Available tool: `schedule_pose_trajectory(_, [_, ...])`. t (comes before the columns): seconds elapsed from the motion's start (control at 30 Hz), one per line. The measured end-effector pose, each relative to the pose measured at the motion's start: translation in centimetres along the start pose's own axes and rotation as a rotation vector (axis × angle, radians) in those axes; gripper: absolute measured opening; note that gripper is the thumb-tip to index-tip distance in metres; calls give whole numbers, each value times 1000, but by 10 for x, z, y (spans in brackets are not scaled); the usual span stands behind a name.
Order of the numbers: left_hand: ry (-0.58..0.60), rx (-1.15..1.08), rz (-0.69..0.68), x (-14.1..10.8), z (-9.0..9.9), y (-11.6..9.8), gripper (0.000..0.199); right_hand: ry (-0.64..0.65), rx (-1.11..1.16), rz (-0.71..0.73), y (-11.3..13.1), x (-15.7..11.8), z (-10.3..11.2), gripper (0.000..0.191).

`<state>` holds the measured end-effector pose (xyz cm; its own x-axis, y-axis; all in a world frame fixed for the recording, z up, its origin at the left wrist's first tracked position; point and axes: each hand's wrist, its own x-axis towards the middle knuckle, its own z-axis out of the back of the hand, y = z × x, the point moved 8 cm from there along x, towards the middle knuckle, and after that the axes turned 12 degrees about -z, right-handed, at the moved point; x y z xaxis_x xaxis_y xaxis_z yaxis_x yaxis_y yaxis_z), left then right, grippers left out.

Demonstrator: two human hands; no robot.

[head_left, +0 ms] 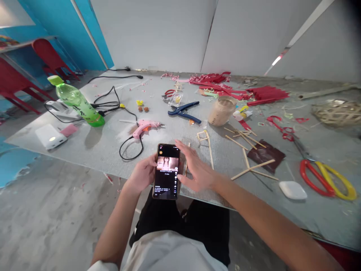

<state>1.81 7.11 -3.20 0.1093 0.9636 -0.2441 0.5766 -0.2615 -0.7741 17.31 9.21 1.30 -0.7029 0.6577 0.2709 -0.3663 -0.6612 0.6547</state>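
Observation:
A smartphone [166,180] with a lit screen, showing a video, stands tilted at the table's near edge. My left hand [143,171] grips its left side, thumb on the edge of the screen. My right hand [194,167] is beside the phone's right edge, fingers stretched and apart, the thumb close to the screen; whether it touches the phone I cannot tell. Just past my right hand lies a small frame of thin wooden sticks [210,148]. A pink hot glue gun [145,127] rests on the table beyond the phone.
Blue-handled cutters [184,112], a jar [222,111] and loose sticks [245,137] lie further back. On the right are red-and-yellow scissors [316,177] and a white case [292,190]. A green bottle [80,103] and a power bank [50,136] stand left, among black cables.

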Motion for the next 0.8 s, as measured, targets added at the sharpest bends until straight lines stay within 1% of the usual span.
schedule_pose_trajectory(0.17, [-23,-7,12,0,2,1,52,9,-4,11,0,0,-1,97])
schedule_pose_trajectory(0.27, [-31,-5,21,0,1,0,49,6,-11,12,0,0,-2,97])
schedule_pose_trajectory(0.47, [-18,-16,31,0,-1,0,42,-1,-21,4,0,1,-2,98])
schedule_pose_trajectory(0.63, [2,-24,27,0,1,1,43,1,-23,8,0,1,-2,99])
schedule_pose_trajectory(0.8, [6,-16,27,0,-1,0,41,16,-18,-5,0,1,-2,99])
